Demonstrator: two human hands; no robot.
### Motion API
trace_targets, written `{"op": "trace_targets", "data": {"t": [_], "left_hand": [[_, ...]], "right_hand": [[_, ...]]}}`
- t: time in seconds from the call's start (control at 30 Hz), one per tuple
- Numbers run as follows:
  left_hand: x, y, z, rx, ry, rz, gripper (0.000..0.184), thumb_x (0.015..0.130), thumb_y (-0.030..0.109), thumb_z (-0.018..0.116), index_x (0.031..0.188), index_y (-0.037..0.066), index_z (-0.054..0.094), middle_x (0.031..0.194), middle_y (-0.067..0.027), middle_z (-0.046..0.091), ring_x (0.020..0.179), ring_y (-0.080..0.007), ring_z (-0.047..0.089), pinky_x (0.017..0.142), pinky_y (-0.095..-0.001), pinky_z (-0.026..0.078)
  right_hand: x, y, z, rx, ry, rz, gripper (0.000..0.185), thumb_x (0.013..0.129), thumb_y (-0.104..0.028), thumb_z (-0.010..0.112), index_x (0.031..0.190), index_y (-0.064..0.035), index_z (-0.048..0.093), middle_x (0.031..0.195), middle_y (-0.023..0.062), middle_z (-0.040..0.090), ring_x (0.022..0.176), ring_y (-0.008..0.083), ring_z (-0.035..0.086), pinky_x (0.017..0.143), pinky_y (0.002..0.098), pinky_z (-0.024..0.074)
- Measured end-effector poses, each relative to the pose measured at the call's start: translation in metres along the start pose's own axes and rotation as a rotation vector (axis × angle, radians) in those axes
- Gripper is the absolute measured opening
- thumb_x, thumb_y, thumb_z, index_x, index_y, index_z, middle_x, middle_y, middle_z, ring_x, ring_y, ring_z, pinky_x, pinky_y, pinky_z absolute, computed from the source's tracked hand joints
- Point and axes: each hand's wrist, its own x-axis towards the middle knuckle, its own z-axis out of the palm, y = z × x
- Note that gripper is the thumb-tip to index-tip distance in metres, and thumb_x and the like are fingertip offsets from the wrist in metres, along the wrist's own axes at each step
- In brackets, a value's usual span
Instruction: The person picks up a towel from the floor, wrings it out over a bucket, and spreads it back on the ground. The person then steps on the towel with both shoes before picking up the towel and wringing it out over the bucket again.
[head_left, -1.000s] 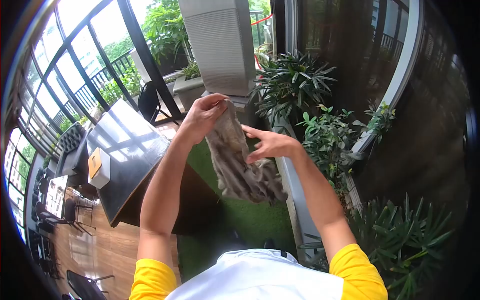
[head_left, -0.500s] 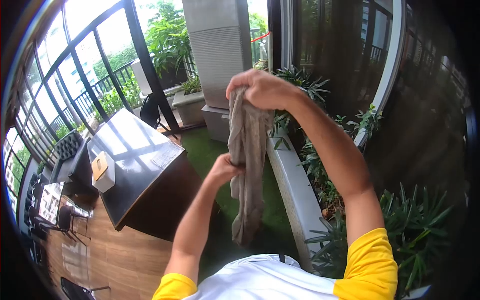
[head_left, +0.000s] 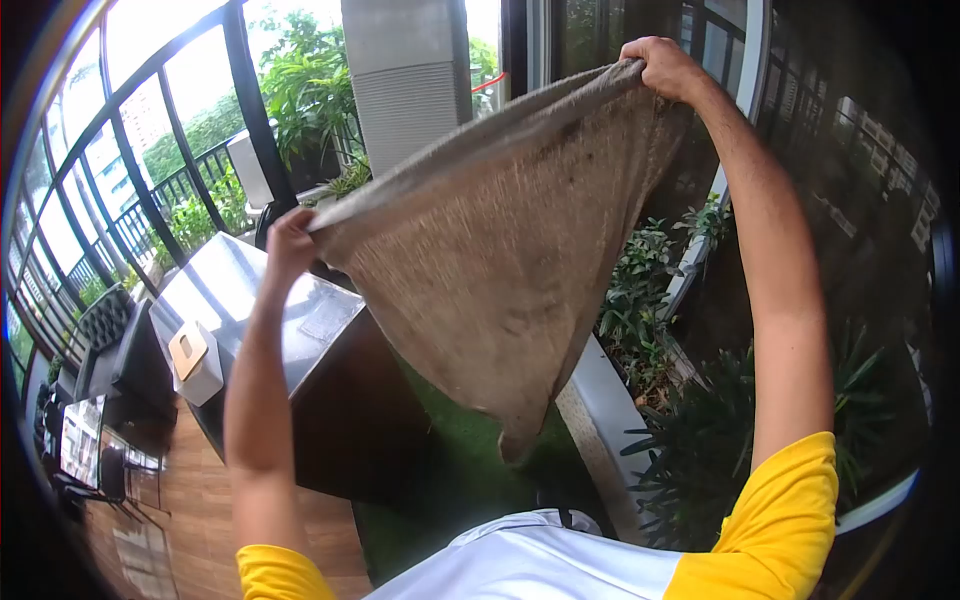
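A greyish-brown cloth (head_left: 490,240) is stretched out in the air between my two hands, with worn spots on its face. My left hand (head_left: 291,242) is closed on its left corner, lower and nearer the table. Higher up, my right hand (head_left: 664,68) grips the opposite corner with the arm extended. The top edge slants up to the right, taut and folded over. Below it the cloth narrows to a hanging tip above the green turf.
To the left stands a dark glossy table (head_left: 325,310) bearing a white tissue box (head_left: 197,365) with a wooden lid. A low planter ledge (head_left: 610,400) with leafy plants (head_left: 640,290) runs along the right, beside dark glass. A grey column (head_left: 405,90) rises ahead.
The cloth has gone from a bunched hanging strip to spread wide. My left hand has moved left and up, my right hand right and up, each still holding it.
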Motion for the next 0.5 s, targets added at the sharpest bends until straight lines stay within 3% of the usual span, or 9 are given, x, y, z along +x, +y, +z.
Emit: {"op": "trace_targets", "data": {"t": [0.03,0.17,0.3,0.33,0.43,0.5], "left_hand": [[0.015,0.015,-0.019,0.215,0.01,0.043,0.017,0.078,0.0,0.051,0.085,0.003,0.066,0.076,-0.0103,0.066,0.071,-0.0136,0.062,0.064,-0.03,0.047],[0.069,0.024,-0.05,0.366,0.068,-0.091,0.016,0.081,0.012,0.054,0.089,0.008,0.067,0.08,-0.0177,0.067,0.078,-0.0292,0.067,0.066,-0.0383,0.048],[0.113,0.01,-0.038,0.565,0.121,-0.212,0.018,0.08,0.016,0.053,0.09,0.011,0.068,0.083,-0.0194,0.066,0.08,-0.0351,0.066,0.069,-0.0413,0.049],[0.121,0.001,-0.037,0.525,0.148,-0.21,0.016,0.081,0.015,0.054,0.083,0.006,0.066,0.077,-0.0167,0.067,0.077,-0.0322,0.067,0.061,-0.0392,0.05],[0.147,-0.025,-0.004,0.089,0.046,-0.583,0.017,0.081,0.015,0.056,0.08,0.002,0.065,0.069,-0.0114,0.065,0.075,-0.0266,0.066,0.052,-0.0349,0.05],[0.177,-0.117,0.037,-0.054,-0.002,-0.582,0.018,0.081,0.018,0.062,0.087,0.002,0.064,0.075,-0.0079,0.064,0.071,-0.018,0.062,0.044,-0.0302,0.046]], "right_hand": [[-0.002,-0.001,0.001,-0.035,0.029,0.052,0.019,0.077,-0.011,0.06,0.095,-0.0103,0.067,0.095,0.0128,0.066,0.092,0.0299,0.063,0.082,0.0386,0.0483],[-0.006,-0.011,0.015,-0.173,0.063,0.261,0.021,0.083,-0.009,0.052,0.098,-0.0123,0.067,0.1,0.0123,0.067,0.097,0.0312,0.063,0.085,0.0427,0.0486],[0.011,0.017,0.066,-0.089,0.055,0.409,0.025,0.084,-0.008,0.048,0.101,-0.0122,0.065,0.096,0.0146,0.067,0.091,0.0297,0.065,0.079,0.0419,0.0525],[0.024,0.02,0.082,0.125,-0.076,0.566,0.026,0.086,-0.008,0.044,0.1,-0.0108,0.065,0.096,0.0142,0.066,0.081,0.0297,0.066,0.068,0.0416,0.0562],[0.064,0.046,0.162,0.719,-0.102,0.761,0.026,0.087,-0.008,0.041,0.101,-0.0075,0.063,0.098,0.0128,0.063,0.073,0.0292,0.065,0.06,0.0411,0.0572],[0.097,0.053,0.239,0.97,-0.157,0.775,0.027,0.09,-0.011,0.04,0.108,-0.0031,0.059,0.099,0.0116,0.062,0.079,0.0289,0.065,0.067,0.0443,0.0572]]}}
